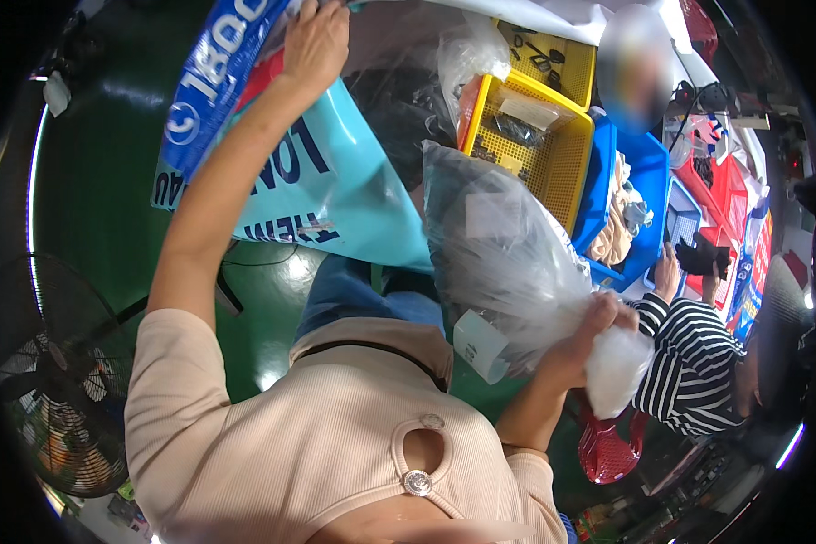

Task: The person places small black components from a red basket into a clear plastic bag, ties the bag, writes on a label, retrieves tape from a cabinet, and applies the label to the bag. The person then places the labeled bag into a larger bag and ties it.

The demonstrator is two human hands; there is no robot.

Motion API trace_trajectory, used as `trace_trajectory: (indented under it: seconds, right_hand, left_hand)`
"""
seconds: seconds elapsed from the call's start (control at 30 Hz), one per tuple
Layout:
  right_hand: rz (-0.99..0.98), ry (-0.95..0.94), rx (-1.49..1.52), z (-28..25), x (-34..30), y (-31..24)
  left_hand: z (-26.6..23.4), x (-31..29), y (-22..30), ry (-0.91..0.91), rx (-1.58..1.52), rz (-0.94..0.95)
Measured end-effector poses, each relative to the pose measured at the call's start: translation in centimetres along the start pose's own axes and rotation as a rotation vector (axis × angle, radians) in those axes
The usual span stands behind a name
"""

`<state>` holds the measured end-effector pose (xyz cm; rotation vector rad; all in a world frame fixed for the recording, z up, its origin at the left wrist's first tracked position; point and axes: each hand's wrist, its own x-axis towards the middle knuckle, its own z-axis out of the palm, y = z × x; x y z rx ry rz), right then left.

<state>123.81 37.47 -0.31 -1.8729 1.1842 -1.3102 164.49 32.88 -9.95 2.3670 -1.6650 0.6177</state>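
Observation:
My right hand is closed round the gathered neck of a large clear plastic bag. The bunched top of the bag sticks out past my fist, and its wide body hangs toward the table edge. White paper labels show on the bag; its contents are hard to make out. My left arm stretches to the far side, where my left hand rests over the printed table cover, teal with a blue and red part. Its fingers are bent and partly cut off by the upper edge, so what they grip is hidden.
Yellow baskets with small packed parts stand right of the bag. Beyond them are a blue bin of cloth pieces and red baskets. A co-worker in a striped sleeve handles something black. A fan stands left; a red stool stands lower right.

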Motion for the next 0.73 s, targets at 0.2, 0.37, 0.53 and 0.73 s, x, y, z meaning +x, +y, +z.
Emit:
trace_trajectory:
  seconds: [0.2, 0.37, 0.53, 0.73]
  right_hand:
    - [0.184, 0.319, 0.242, 6.8, 5.2, -1.4]
    - [0.491, 0.213, 0.358, 15.0, 10.8, -3.0]
    - [0.444, 0.243, 0.668, 27.5, 15.4, 0.1]
    - [0.426, 0.202, 1.097, 39.9, 20.9, 5.1]
  left_hand:
    - [-6.4, 3.7, -4.6, 0.009, 0.020, 0.335]
    - [-8.9, 3.5, -6.9, -0.140, -0.119, 0.276]
    - [-9.2, 3.8, -6.2, -0.071, -0.192, 0.173]
    - [-10.2, 4.5, -5.2, -0.042, -0.131, 0.040]
